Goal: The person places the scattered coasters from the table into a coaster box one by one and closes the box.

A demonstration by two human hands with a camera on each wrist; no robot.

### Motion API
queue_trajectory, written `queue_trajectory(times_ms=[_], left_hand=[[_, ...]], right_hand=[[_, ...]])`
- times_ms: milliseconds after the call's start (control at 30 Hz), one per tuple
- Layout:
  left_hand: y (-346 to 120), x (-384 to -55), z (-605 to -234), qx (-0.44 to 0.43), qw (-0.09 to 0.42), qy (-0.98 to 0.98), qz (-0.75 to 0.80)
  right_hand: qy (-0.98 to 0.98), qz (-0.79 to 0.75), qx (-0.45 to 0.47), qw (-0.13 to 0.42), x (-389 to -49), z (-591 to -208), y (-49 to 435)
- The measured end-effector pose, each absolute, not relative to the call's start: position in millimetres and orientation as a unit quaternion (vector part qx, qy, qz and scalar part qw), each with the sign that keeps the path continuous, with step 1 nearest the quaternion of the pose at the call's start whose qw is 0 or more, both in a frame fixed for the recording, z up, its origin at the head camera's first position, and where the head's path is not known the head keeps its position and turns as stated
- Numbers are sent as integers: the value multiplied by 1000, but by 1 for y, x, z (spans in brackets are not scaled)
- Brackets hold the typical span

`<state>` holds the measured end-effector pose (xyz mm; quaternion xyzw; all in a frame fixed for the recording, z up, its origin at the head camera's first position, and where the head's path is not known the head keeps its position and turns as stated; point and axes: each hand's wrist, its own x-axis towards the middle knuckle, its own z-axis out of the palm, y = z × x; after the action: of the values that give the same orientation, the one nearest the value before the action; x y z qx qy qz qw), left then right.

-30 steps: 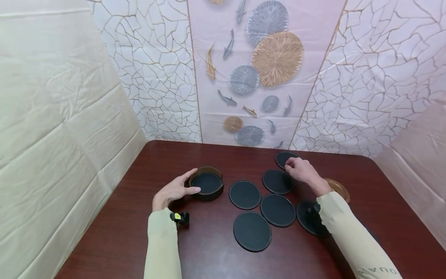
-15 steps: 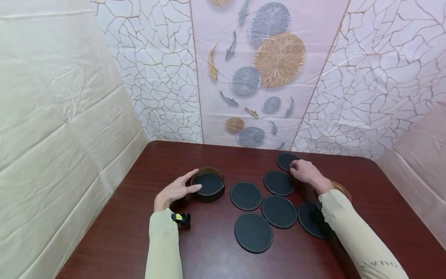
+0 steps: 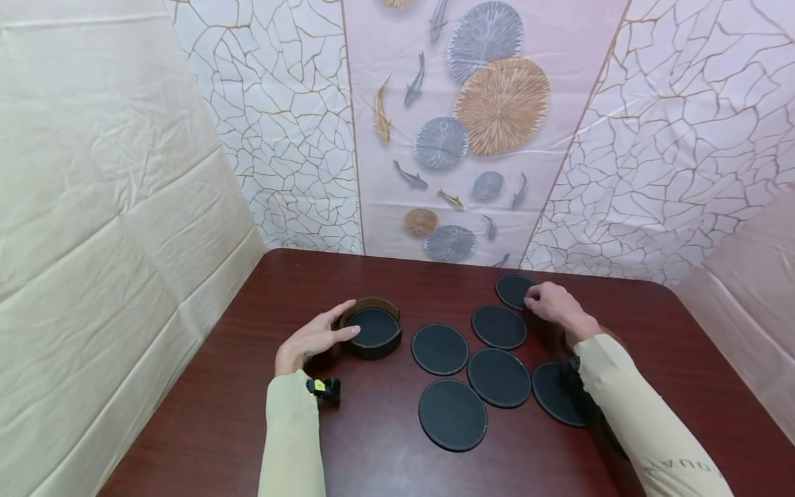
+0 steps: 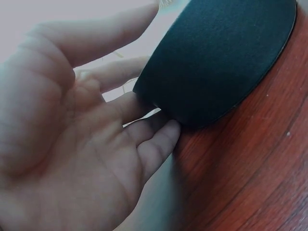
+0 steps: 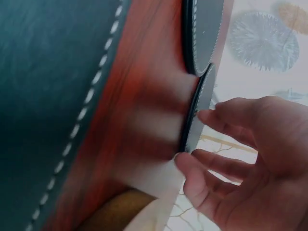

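Observation:
My left hand (image 3: pixel 313 338) holds the left side of a round dark coaster holder (image 3: pixel 375 350), thumb over the near rim and fingers at the far side. A coaster (image 3: pixel 371 326) lies inside it. In the left wrist view, several fingertips touch the holder's dark outer wall (image 4: pixel 216 57). My right hand (image 3: pixel 555 307) is at the right edge of the farthest black coaster (image 3: pixel 512 290), which lies flat. The right wrist view has the bent fingers (image 5: pixel 187 175) at that coaster's rim (image 5: pixel 192 115), not visibly closed round it.
Several black stitched coasters lie spread over the brown table, among them one nearby (image 3: pixel 499 326), one in the middle (image 3: pixel 439 349), one in front (image 3: pixel 452 414) and one under the right forearm (image 3: pixel 562 393). Behind the right wrist a brown round object (image 5: pixel 115 211) partly shows.
The right hand has slid slightly right, from over the farthest coaster to its edge. That coaster has barely shifted. The left hand stays on the holder.

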<state>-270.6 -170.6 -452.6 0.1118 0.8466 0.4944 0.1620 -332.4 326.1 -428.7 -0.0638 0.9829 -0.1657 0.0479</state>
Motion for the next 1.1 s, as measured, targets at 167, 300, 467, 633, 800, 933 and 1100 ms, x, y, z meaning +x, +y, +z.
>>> queue_trajectory(times_ms=[167,300,467,633,800,933,1100], left_hand=[[-170,-270,-452,114,160,846,496],[-170,-271,-453,115,160,843,500],[-170,-271,-453,111,160,843,502],[-171,-270,-454,105,158,847,497],[-171,-269,-454,101,154,848,496],[-170,-269,-453,102,152,849,496],[-170,-270,-453,101,152,847,499]], right_hand=[[985,-166,-38,40,-336,-432,330],[984,-170,-6,49,-338,-432,333],[975,-201,23,90,-341,-431,339],[955,-256,47,141,-347,-435,345],[941,-292,59,158,-351,-435,349],[934,-304,60,179,-354,-433,353],[923,-324,68,195,-354,-427,354]])
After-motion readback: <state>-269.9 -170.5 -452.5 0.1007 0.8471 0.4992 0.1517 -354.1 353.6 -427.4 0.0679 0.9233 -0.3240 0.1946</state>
